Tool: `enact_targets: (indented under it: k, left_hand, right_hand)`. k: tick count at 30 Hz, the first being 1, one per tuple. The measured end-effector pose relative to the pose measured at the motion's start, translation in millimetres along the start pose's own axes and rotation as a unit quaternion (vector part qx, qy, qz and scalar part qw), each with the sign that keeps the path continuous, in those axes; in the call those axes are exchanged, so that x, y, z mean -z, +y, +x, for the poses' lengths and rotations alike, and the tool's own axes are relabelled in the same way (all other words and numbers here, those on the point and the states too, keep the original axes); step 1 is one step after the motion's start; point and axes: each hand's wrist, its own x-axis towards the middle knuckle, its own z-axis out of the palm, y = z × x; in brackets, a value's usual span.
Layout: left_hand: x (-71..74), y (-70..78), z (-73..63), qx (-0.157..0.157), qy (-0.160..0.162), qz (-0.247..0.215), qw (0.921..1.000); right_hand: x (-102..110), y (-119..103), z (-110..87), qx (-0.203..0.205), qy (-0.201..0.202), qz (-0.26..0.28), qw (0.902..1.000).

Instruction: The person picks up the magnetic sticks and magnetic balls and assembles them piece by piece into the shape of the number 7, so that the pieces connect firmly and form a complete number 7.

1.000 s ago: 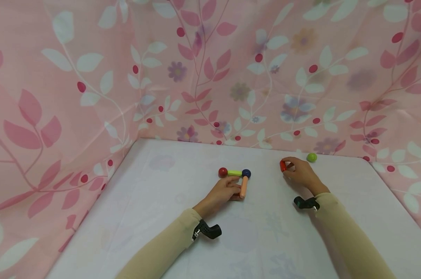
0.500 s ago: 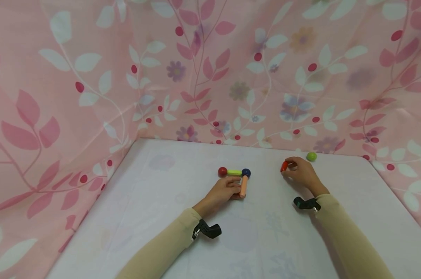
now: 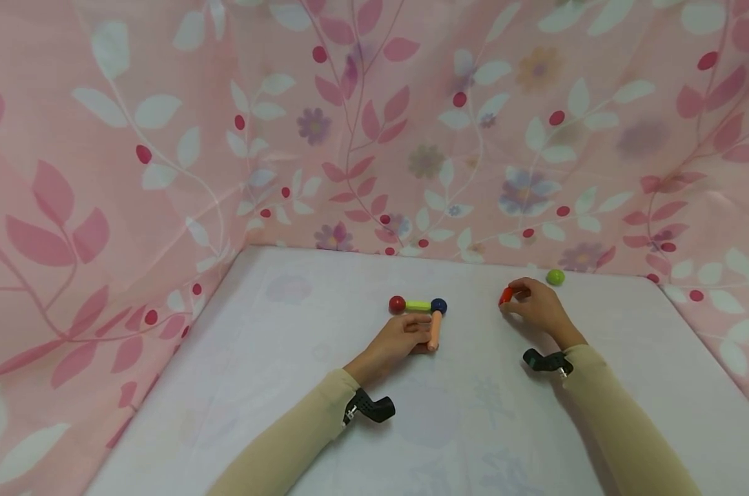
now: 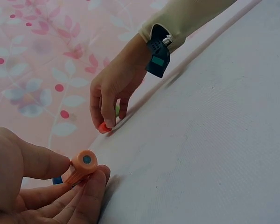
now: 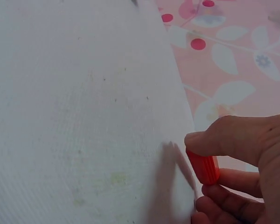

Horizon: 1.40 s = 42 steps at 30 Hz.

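My left hand (image 3: pixel 391 349) pinches an orange magnetic rod (image 3: pixel 435 332) between thumb and fingers. The rod's near end, with a small round metal disc, faces the left wrist view. Its far end meets a dark blue ball (image 3: pixel 439 306). From that ball a yellow-green rod (image 3: pixel 418 305) runs left to a red ball (image 3: pixel 397 304). Farther right, my right hand (image 3: pixel 535 307) holds a short red rod (image 5: pixel 204 167) between thumb and fingertips, just over the table. Fingers cover part of the red rod.
A green ball (image 3: pixel 555 277) lies near the table's back edge, just beyond the right hand. The white-covered table (image 3: pixel 275 358) meets a pink floral curtain (image 3: pixel 362 138) behind and at the left. Each wrist carries a black camera mount.
The red rod has tilted, its top leaning to the right, while my right hand has barely shifted. My left hand and the joined rods and balls stay in place.
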Motion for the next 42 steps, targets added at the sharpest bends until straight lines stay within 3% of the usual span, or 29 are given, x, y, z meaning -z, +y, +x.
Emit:
enact_targets:
  k: [14, 27, 42]
  left_hand:
    - [-0.5, 1.5, 1.2, 0.004, -0.004, -0.005, 1.0000]
    - [-0.5, 2.9, -0.7, 0.007, -0.007, -0.021, 0.9997]
    - [-0.5, -1.3, 1.3, 0.001, -0.008, -0.025, 0.9997]
  right_hand:
    - [-2.3, -13.5, -11.9, -0.029, 0.029, 0.072, 0.9966]
    - [-10.1, -34.2, -31.6, 0.039, 0.071, 0.080, 0.9935]
    - [-19.2, -48.5, -47.1, 0.050, 0.059, 0.091, 0.9929]
